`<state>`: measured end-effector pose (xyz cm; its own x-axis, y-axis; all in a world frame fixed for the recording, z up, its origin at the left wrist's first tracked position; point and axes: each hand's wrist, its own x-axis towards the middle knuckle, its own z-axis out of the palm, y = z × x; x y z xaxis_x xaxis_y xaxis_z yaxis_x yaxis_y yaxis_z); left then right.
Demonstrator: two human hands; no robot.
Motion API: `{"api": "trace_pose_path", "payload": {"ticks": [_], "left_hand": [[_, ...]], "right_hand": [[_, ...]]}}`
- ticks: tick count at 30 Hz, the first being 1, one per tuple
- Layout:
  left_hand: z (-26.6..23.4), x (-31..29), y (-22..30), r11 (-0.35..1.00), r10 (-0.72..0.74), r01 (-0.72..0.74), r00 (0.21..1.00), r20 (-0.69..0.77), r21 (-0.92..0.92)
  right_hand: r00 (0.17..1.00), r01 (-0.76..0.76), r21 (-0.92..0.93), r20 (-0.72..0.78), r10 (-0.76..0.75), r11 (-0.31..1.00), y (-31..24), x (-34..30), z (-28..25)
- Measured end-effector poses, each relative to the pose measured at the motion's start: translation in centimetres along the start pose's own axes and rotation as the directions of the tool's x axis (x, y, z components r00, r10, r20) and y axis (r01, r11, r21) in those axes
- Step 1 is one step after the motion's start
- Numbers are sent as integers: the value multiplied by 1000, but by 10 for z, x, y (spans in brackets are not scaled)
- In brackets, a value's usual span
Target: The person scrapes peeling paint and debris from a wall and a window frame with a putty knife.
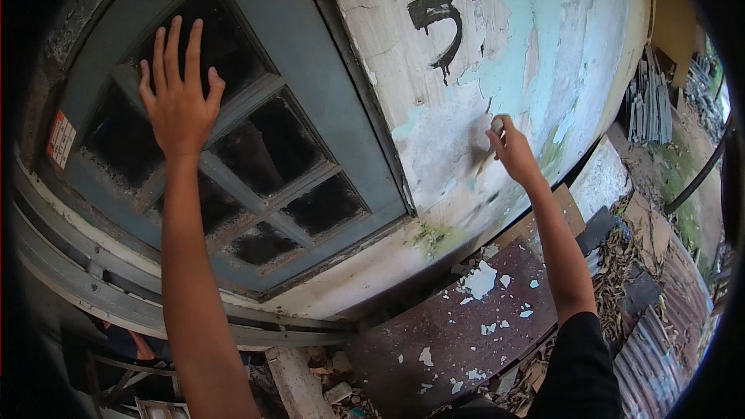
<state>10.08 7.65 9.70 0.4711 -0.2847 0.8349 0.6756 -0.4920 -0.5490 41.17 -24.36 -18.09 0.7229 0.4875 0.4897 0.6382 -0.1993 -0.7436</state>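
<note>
My left hand lies with its fingers spread against a grey-blue panelled door, over a dark pane and the bar beside it. To the right, my right hand is closed around a small scraper with a pale handle. It is held close to the wall, at a whitish patch where the light blue paint is gone. My fingers hide much of the tool, and I cannot tell whether its edge touches the wall. Above the patch is a black painted mark.
Below the wall lies a dark brown board strewn with paint flakes. Corrugated sheets, dry leaves and rubble are at the right. A metal rail curves along the lower left. Part of another person's arm shows beneath it.
</note>
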Motion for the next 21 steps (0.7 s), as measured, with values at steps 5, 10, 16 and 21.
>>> {"api": "trace_pose_path", "payload": {"ticks": [5,10,16,21], "left_hand": [[2,-1,-1,1000,7,-7,1000,-11,2],[3,-2,-2,1000,2,-2,1000,-2,5],[0,0,0,1000,0,0,1000,8,-1],[-2,1,2,1000,-6,6,1000,20,16]], "right_hand": [[975,-197,10,109,195,980,20,-28,13],[988,-119,-7,97,119,993,-9,-41,-5],[773,632,-284,164,-613,721,-74,-61,-13],[600,800,-255,292,-745,544,-92,-64,1]]}}
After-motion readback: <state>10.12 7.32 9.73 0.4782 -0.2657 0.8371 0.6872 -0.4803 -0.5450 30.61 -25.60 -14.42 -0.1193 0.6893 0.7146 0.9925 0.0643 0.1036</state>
